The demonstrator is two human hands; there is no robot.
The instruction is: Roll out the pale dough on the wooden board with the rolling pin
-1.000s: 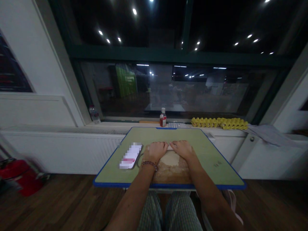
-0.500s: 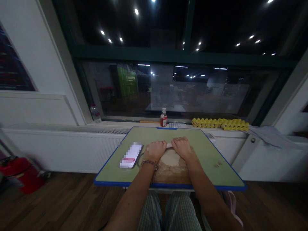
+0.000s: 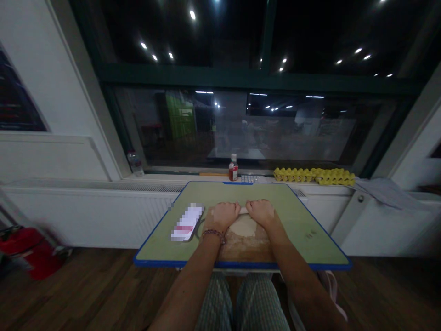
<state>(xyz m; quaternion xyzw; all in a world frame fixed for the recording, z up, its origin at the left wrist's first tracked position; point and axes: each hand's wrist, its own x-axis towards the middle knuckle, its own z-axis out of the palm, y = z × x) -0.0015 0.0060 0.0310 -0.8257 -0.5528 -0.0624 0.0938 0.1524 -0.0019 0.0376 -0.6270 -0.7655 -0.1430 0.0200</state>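
Observation:
Both my hands grip a pale rolling pin (image 3: pixel 244 210), whose middle shows between them. My left hand (image 3: pixel 225 215) is closed over its left part, a beaded bracelet on that wrist. On the right part, my right hand (image 3: pixel 261 211) is closed too. Just below the pin lies a flat, pale sheet of dough (image 3: pixel 243 227). The dough rests on a brown wooden board (image 3: pixel 246 252) dusted with flour towards the front. The pin's ends are hidden under my hands.
A lit phone (image 3: pixel 188 223) lies left of the board on the green table (image 3: pixel 303 248). Behind, the window sill carries a small red-labelled bottle (image 3: pixel 233 168), a yellow egg tray (image 3: pixel 313 175) and a clear bottle (image 3: pixel 135 163). A red fire extinguisher (image 3: pixel 32 250) stands at the left.
My right hand has shifted slightly down and to the right, and the rolling pin has come a little nearer to me. The dough stays on the board.

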